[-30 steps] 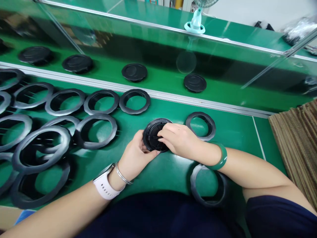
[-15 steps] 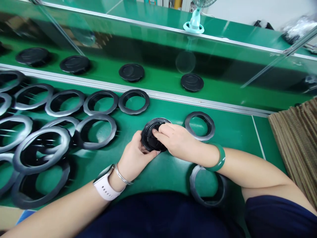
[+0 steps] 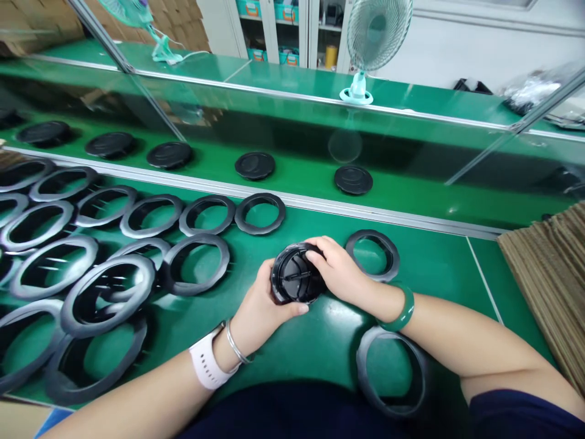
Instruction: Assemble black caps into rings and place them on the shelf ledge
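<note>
Both our hands close on a black ribbed cap (image 3: 297, 274), held between them above the green bench with its spoked hollow facing up: the left hand (image 3: 261, 302) cups it from below, fingers curled, and the right hand (image 3: 340, 271) presses its fingers over the rim. Around us, one black ring (image 3: 363, 366) lies at 5 o'clock, another (image 3: 372, 233) at 2 o'clock, and over a dozen more rings (image 3: 167, 271) spread from 9 to 11 o'clock, all open; beyond the aluminium rail (image 3: 292, 196) at 12 o'clock, five closed black discs (image 3: 255, 165) lie in a row.
</note>
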A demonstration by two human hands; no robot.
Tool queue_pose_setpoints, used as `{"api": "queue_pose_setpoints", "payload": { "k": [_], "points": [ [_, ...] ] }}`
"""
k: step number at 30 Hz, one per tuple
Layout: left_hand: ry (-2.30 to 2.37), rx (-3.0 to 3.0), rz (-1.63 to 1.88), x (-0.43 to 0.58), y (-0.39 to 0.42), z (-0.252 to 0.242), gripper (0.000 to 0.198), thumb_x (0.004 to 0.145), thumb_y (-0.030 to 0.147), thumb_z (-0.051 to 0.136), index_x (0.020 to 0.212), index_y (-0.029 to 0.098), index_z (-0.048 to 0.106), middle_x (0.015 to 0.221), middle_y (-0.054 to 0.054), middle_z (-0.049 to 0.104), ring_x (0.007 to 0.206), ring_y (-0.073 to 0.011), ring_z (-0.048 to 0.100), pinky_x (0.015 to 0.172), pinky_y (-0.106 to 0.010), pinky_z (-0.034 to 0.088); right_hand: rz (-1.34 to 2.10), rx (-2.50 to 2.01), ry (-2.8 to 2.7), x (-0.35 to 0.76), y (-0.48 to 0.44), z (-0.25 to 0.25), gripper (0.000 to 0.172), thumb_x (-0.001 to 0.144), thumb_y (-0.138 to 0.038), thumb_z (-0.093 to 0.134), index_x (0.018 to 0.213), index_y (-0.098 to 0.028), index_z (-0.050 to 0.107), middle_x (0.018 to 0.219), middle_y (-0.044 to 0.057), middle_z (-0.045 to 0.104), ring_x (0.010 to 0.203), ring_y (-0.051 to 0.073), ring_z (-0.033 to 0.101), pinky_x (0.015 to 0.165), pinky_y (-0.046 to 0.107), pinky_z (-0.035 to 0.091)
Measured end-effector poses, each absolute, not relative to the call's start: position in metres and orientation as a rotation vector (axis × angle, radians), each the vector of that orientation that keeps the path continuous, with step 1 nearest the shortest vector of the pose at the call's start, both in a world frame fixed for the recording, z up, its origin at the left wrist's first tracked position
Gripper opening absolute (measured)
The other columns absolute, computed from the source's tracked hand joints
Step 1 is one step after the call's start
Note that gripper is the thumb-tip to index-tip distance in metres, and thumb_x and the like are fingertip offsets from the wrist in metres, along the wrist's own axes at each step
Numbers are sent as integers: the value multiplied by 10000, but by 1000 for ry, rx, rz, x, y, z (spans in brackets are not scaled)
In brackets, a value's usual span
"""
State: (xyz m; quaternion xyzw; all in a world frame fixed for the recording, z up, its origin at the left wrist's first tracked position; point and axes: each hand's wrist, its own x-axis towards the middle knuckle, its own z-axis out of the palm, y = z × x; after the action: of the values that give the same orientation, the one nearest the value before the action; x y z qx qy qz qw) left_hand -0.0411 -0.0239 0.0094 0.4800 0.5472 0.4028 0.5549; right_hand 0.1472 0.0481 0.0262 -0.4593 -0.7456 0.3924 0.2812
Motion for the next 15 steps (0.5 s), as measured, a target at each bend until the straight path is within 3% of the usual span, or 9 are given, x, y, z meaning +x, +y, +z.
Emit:
{"api": "queue_pose_setpoints", "payload": {
  "k": [6,15],
  "points": [
    [1341,1177,890,-44,-25,16,558,827,471,735,1259,220,485,1236,-77,633,1157,-278,597,1019,-454,480,1242,-1195,-1895,144,47,24,171,949,-191,532,1102,-200,607,1152,50,637,1116,198,556,1044,393,417],
    [1382,1278,909,-42,-27,16,540,851,426,708,1297,225,480,1256,-69,635,1183,-272,589,1042,-438,458,1474,-1069,-1635,144,50,11,220,852,-305,662,1049,-212,633,1068,37,647,1061,211,578,997,390,457]
  ]
}}
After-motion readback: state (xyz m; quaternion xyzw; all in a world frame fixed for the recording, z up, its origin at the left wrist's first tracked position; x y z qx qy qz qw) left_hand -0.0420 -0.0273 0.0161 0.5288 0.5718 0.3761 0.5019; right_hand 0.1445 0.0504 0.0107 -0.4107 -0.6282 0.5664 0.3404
